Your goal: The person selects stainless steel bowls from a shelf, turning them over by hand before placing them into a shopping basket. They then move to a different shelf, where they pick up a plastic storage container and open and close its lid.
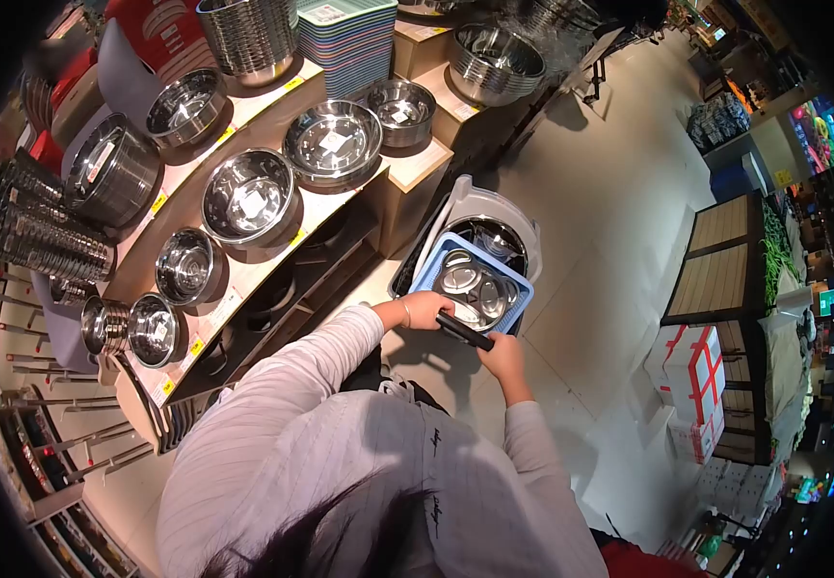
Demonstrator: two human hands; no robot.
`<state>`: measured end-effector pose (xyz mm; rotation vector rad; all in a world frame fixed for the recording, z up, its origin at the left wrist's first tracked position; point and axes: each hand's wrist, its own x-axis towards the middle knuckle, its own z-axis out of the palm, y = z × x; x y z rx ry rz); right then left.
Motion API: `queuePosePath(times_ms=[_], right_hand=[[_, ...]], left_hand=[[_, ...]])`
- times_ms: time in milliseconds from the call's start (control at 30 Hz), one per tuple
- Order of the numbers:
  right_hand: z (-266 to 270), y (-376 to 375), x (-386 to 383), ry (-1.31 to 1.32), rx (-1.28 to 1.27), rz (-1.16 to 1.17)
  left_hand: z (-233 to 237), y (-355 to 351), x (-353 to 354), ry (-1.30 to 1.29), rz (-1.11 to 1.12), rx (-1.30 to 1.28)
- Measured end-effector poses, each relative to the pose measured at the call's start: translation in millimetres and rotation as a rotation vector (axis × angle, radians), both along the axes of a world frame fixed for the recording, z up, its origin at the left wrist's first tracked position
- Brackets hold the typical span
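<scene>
My left hand (422, 310) is closed around the left end of a black cart handle (466, 331). Round the right end of the same handle, my right hand (504, 355) is wrapped. Just beyond the handle sits a blue plastic basket (492, 260) with several shiny metal dishes (461, 279) in it, oval and round. Behind the basket, a dark shiny basin (503, 238) shows partly inside the grey frame (499, 202) of the cart. The basket hides much of the cart's lower part.
Left of me, stepped wooden shelves (243, 308) carry stainless steel bowls (248, 197) and stacked trays (347, 48). Tiled floor (590, 241) runs ahead and to the right. White boxes with red tape (694, 376) stand beside a wooden display stand (720, 241) on the right.
</scene>
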<state>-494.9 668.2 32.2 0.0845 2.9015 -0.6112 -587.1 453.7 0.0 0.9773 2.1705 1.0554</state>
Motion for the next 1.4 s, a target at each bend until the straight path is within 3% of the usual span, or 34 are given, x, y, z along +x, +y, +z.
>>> queuePosePath(times_ms=[733, 1400], right_hand=[[0, 35, -132, -0.067, 0.075, -0.112], [-4, 67, -195, -0.045, 0.017, -0.132]], left_hand=[[-10, 50, -155, -0.008, -0.160, 0.079], [-16, 81, -223, -0.049, -0.115, 0.172]])
